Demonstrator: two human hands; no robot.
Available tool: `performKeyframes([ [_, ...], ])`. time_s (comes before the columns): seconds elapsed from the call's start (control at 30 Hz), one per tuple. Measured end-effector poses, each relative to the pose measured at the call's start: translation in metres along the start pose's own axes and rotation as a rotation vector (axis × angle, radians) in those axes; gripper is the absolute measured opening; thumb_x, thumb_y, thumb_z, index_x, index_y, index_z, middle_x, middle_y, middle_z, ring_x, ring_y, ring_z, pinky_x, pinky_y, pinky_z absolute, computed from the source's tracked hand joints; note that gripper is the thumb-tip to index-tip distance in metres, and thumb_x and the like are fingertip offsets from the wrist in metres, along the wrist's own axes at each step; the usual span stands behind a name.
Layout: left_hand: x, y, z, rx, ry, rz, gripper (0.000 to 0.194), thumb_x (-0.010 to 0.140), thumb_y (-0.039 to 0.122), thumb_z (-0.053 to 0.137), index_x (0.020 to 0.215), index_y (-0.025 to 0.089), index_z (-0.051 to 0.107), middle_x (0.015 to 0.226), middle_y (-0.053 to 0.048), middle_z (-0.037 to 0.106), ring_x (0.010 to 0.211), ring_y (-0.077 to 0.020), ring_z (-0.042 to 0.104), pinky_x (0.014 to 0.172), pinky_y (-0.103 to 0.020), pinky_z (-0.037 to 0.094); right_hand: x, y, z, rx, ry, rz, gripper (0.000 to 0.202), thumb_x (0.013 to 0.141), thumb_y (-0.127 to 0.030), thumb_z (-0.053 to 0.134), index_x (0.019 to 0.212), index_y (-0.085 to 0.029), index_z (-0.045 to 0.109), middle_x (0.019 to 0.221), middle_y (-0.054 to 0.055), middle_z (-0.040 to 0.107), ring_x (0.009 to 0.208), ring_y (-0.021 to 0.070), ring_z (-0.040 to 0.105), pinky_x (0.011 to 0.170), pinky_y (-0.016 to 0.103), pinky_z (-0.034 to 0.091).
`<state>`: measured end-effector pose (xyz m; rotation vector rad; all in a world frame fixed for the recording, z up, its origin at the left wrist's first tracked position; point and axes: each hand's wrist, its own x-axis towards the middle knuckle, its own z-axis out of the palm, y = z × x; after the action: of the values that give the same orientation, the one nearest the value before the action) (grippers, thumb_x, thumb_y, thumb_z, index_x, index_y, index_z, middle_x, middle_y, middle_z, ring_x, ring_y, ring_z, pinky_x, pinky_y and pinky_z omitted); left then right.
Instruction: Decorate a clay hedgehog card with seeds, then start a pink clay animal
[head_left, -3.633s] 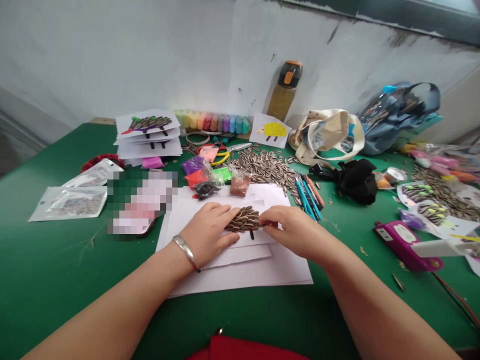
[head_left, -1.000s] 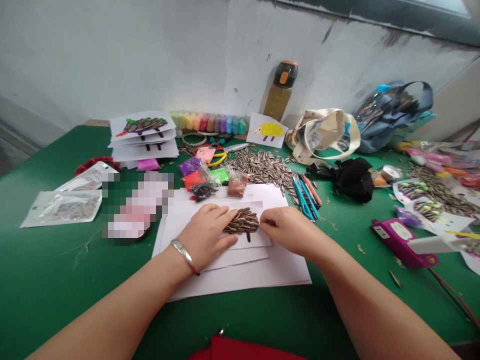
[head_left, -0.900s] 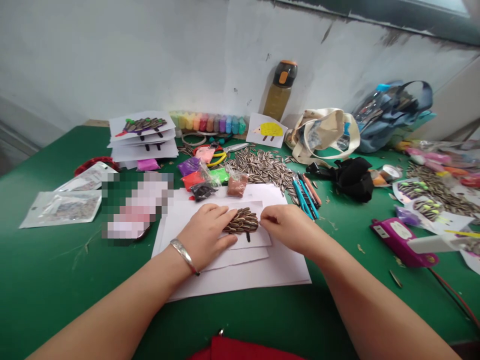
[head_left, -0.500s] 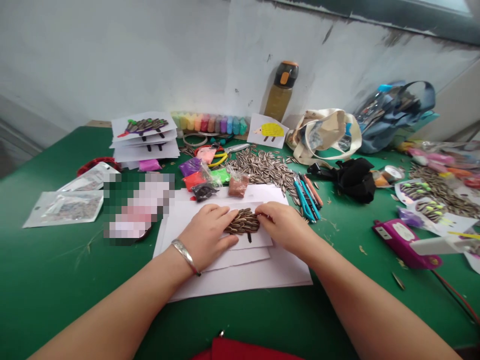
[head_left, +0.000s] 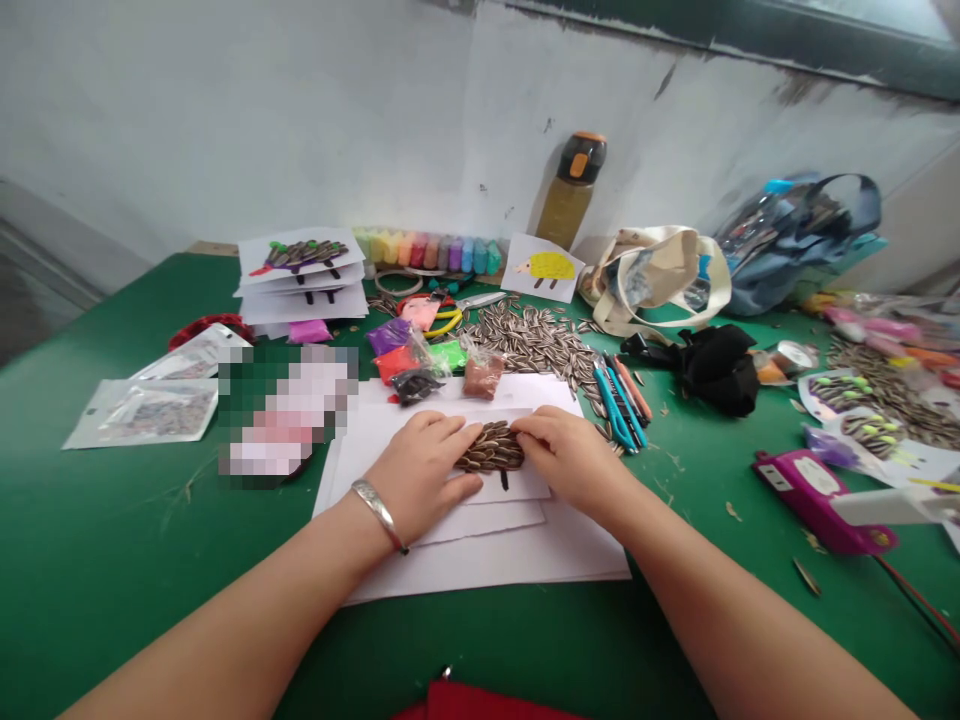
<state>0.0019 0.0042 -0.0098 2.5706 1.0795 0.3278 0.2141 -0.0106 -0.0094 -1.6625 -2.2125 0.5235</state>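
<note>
Between the left grip [head_left: 425,475], spread on white paper [head_left: 527,486], and the right grip [head_left: 566,458], too hidden to tell if pinching, lies a seed cluster [head_left: 489,448] whose edge-filling apparently calls for light placement.

- Seed cluster [head_left: 491,447]: striped brown seeds, overlapping like scales; located just below the frame's centre; left end hidden.
- White card [head_left: 529,487]: lies flat beneath the seed cluster, lower centre of the frame, on larger white sheets [head_left: 525,565]; one short black bar [head_left: 505,481] shows below the seeds.
</note>
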Motion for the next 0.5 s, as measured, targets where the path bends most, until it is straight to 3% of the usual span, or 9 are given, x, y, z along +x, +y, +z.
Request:
performKeyframes([
  [0.5,0.0000,-0.0011,0.0015,0.009,0.011,0.001,0.047,0.081,0.034,0.061,0.123,0.016,0.052,0.117,-0.010,0.059,0.106,-0.0260,0.050,0.096,-0.041,0.037,0.0020,0.0034,0.0028,0.032,0.013,-0.019,0.025,0.086,-0.016,0.047,0.094,-0.019,0.071,0.085,0.005,0.064,0.082,0.0162,0.059,0.076,0.026,0.042],
])
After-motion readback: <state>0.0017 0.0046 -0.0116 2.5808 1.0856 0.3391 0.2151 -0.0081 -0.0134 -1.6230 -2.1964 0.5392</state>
